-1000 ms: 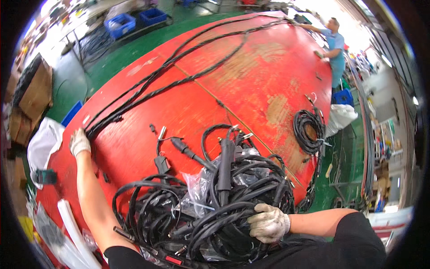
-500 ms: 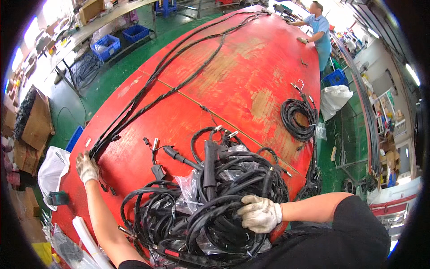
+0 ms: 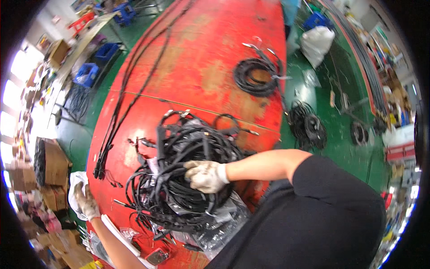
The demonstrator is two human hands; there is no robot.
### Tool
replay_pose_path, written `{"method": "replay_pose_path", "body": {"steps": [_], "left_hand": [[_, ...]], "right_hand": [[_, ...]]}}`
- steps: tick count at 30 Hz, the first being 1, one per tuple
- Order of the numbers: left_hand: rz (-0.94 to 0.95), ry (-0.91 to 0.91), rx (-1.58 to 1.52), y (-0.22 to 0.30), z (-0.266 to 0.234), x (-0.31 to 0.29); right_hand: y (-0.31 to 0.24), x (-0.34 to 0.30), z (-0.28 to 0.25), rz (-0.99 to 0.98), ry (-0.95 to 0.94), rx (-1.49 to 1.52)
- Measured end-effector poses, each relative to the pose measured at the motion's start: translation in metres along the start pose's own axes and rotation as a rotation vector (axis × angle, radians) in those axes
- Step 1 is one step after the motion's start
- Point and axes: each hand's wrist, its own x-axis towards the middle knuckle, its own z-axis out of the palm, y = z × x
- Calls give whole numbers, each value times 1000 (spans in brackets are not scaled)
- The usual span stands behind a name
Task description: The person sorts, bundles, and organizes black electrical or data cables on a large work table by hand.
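A large tangled heap of black cables [image 3: 177, 150], with connectors and clear plastic bags among them, lies on the near part of the red table [image 3: 134, 157]. My right hand [image 3: 207, 176], in a whitish work glove, rests on the heap with its fingers curled over black cables. My gloved left hand [image 3: 86, 199] is at the table's left edge, over a white bag [image 3: 80, 179]. Its fingers are extended and it holds nothing I can see. Just above it, the ends of a long black cable bundle [image 3: 102, 157] lie on the tabletop.
A coiled black cable [image 3: 255, 76] sits at the table's right side. More coils [image 3: 308, 125] are beyond the right edge. A small red-framed device [image 3: 157, 256] lies near my left forearm. Cardboard boxes [image 3: 56, 163] stand at left. A co-worker's blue clothing [image 3: 290, 11] shows at the top.
My left hand has come away from the cable bundle's ends and moved toward the white bag. My right hand stays on the heap. The view has shifted, and the co-worker is mostly cut off.
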Motion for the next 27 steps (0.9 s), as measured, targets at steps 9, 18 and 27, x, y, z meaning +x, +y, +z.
{"method": "replay_pose_path", "body": {"steps": [9,18,27], "left_hand": [[552,-10,682,254,20,-188],[-263,266,-161,306,171,-434],[9,160,556,343,289,-459]], "right_hand": [[-7,-132,-101,299,607,-31],[144,-403,-129,1594,709,-37],[242,-421,-111,1649,274,228]]}}
